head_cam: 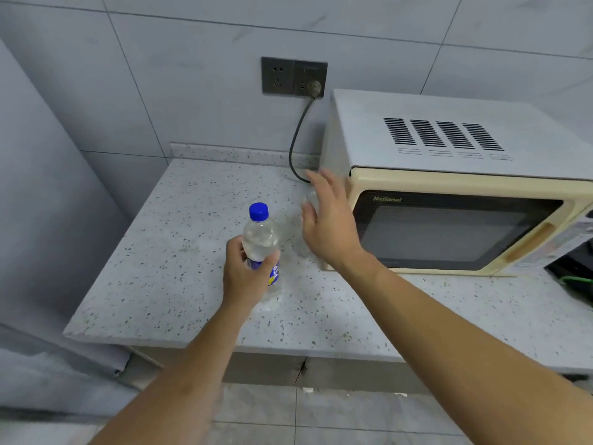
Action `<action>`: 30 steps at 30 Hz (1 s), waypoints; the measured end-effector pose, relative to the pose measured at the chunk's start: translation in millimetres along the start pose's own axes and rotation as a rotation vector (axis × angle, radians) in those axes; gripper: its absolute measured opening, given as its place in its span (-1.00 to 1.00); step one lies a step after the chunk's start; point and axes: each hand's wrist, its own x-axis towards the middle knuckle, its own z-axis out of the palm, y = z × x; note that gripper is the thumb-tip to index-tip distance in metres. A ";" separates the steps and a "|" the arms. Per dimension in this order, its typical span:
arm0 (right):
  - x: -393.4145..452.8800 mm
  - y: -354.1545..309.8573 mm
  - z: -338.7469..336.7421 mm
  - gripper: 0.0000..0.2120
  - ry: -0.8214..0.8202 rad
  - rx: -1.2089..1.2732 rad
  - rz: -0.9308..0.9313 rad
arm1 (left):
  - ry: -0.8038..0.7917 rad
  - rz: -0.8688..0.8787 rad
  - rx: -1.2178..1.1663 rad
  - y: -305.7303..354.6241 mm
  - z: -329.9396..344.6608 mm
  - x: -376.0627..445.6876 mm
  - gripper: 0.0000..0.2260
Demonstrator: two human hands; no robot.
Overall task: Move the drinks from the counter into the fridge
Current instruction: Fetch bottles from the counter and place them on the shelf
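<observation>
Left hand grips a clear bottle with blue cap, upright on the speckled counter. Right hand is spread, fingers straight, holding nothing, beside a second clear bottle, blurred and mostly hidden. Microwave stands at right, its cord plugged into the wall socket.
</observation>
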 end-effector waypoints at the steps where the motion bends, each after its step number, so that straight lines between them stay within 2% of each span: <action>1: 10.4 -2.5 5.6 -0.52 -0.048 -0.054 0.017 | 0.010 0.007 0.015 -0.7 -5.7 -0.8 -0.57; 6: 51.5 -4.4 20.2 -0.53 -0.257 -0.424 0.227 | -0.016 0.021 0.081 -6.8 -23.1 -0.3 -0.50; 9: 53.3 -3.8 18.7 -0.54 -0.292 -0.581 0.160 | -0.040 0.035 0.093 -9.9 -24.5 -0.6 -0.45; 14: 29.3 -6.9 9.0 -0.65 -0.275 -0.455 -0.003 | -0.093 0.007 0.067 -16.8 -22.9 -1.7 -0.30; 19: 10.9 -7.2 -9.7 -0.68 -0.204 -0.263 0.047 | -0.090 -0.042 0.066 -21.2 -22.6 -3.3 -0.32; 24: -15.0 -9.4 -7.1 -0.73 -0.257 -0.186 0.035 | -0.101 -0.072 0.062 -26.4 -25.3 -8.4 -0.34; 27: -30.8 -3.1 -0.4 -0.65 -0.170 -0.106 0.058 | -0.119 -0.064 0.070 -29.8 -26.7 -8.3 -0.36; 30: -48.6 5.4 8.9 -0.42 -0.166 0.094 0.195 | -0.124 -0.057 0.066 -32.3 -26.8 -7.8 -0.37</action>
